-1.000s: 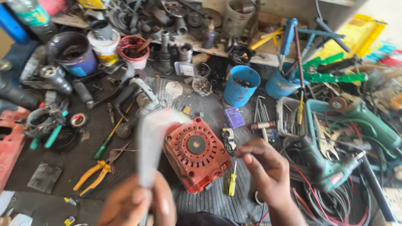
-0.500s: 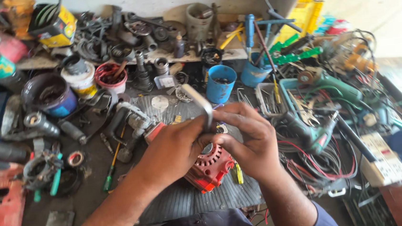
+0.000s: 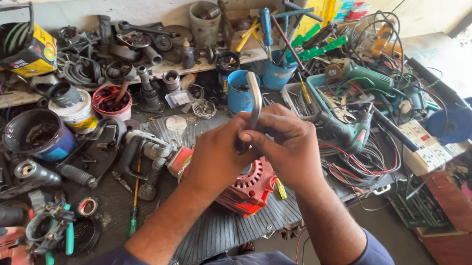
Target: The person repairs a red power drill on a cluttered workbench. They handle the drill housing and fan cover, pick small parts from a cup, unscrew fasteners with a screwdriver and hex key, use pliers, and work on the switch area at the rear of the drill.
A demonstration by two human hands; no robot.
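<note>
Metal handle [image 3: 254,98], bent and grey, stood upright in our grip above the red motor housing [image 3: 250,188]; our left hand [image 3: 215,156] and right hand [image 3: 288,144] both clenched around its lower end. Beneath lay a ribbed mat [image 3: 221,229] on the cluttered table [image 3: 113,206], a blue cup [image 3: 239,93] just behind.

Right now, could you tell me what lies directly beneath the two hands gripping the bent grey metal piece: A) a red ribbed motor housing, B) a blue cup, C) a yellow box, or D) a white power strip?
A: the left hand and right hand clasp the bent grey metal piece just above the red ribbed motor housing, which rests on the ribbed dark mat.
</note>
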